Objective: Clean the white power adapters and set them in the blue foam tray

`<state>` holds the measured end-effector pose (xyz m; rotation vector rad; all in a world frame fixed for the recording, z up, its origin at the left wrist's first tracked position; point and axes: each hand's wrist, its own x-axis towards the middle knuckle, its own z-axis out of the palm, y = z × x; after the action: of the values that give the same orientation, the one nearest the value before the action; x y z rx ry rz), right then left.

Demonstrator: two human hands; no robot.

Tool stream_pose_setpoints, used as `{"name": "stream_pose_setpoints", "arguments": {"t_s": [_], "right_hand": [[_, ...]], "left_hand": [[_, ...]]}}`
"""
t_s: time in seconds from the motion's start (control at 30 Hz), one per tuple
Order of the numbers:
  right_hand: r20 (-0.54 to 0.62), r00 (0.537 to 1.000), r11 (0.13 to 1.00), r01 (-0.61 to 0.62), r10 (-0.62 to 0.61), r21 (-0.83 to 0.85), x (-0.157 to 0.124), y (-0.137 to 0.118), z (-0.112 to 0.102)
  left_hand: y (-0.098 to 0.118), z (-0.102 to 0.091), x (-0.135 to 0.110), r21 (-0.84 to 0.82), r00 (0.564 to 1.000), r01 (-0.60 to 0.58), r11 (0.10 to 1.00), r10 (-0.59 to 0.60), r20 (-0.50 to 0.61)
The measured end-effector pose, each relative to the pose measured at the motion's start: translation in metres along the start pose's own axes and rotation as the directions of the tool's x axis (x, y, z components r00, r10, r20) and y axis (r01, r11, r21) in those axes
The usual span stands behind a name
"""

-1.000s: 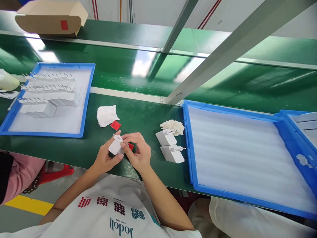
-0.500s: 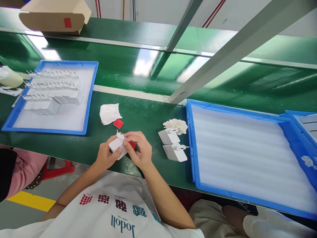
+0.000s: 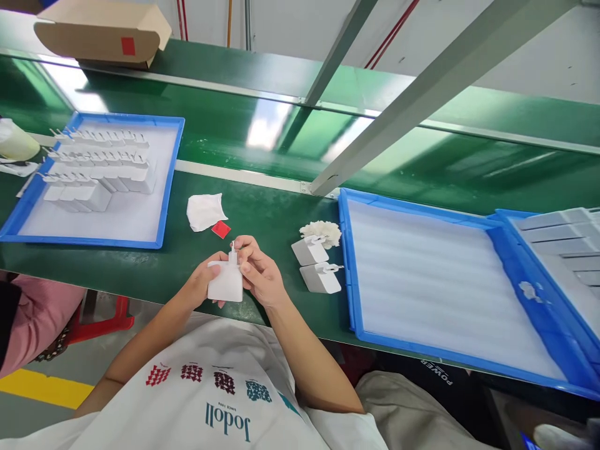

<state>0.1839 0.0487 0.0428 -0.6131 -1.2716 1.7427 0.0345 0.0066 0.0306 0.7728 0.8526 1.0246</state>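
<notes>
Gripping one white adapter (image 3: 225, 285), both hands (image 3: 201, 284) (image 3: 261, 275) curl partly closed.

Bright light, white glare patches on the green panel (image 3: 225, 128)

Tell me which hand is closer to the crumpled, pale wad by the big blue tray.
The right. The right hand is left of the wad, across bare bench; the left hand is farther left, on the held white adapter's opposite side.
</notes>
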Motion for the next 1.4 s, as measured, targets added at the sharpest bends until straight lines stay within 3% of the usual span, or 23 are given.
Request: {"name": "stream_pose_setpoints", "arguments": {"t_s": [0.1,0.2,0.27,0.33,0.43,0.5,0.63,0.73,0.9,1.13,1.27,1.4], "right_hand": [[-0.122,0.984,0.987,0.114,-0.127,-0.11,-0.004,-0.022,-0.007],[-0.262,0.908,0.87,0.182,-0.327,-0.458,-0.007,-0.068,-0.038],[-0.334,0.856,0.729,0.07,-0.394,-0.681,-0.007,-0.098,-0.07],[-0.398,0.843,0.615,-0.105,-0.362,-0.781,-0.005,-0.116,-0.106],[-0.508,0.847,0.563,-0.347,-0.155,-0.75,0.003,-0.112,-0.151],[-0.54,0.835,0.55,-0.406,-0.1,-0.73,0.007,-0.098,-0.167],[-0.555,0.819,0.535,-0.408,-0.143,-0.74,0.007,-0.08,-0.171],[-0.516,0.844,0.497,-0.388,-0.148,-0.776,0.002,-0.082,-0.169],[-0.466,0.883,0.357,-0.42,-0.05,-0.834,-0.001,-0.084,-0.172],[-0.421,0.907,0.322,-0.4,0.006,-0.858,0.013,-0.093,-0.163],[-0.359,0.921,0.361,-0.389,0.15,-0.847,0.035,-0.097,-0.161],[-0.261,0.916,0.505,-0.388,0.305,-0.771,0.049,-0.104,-0.174]], "left_hand": [[0.004,0.001,-0.002,-0.017,0.999,-0.026,1.0,0.026,-0.022],[0.005,-0.001,-0.003,-0.003,0.993,-0.073,0.997,0.072,-0.097],[0.004,-0.001,-0.002,0.041,0.988,-0.082,0.996,0.087,-0.131],[0.004,0.0,0.0,0.086,0.984,-0.082,0.993,0.094,-0.149],[0.005,0.005,-0.001,0.12,0.975,-0.1,0.988,0.121,-0.185],[0.006,0.007,-0.002,0.131,0.968,-0.117,0.984,0.143,-0.205],[0.007,0.005,-0.004,0.166,0.972,-0.101,0.981,0.133,-0.194],[0.007,0.003,-0.004,0.182,0.973,-0.088,0.979,0.124,-0.196],[0.006,0.004,-0.004,0.188,0.968,-0.102,0.977,0.141,-0.21],[0.001,0.0,0.0,0.183,0.965,-0.091,0.979,0.132,-0.226],[-0.003,-0.003,0.002,0.205,0.959,-0.086,0.975,0.137,-0.249],[-0.002,-0.002,0.001,0.201,0.958,-0.109,0.973,0.158,-0.241]]}}
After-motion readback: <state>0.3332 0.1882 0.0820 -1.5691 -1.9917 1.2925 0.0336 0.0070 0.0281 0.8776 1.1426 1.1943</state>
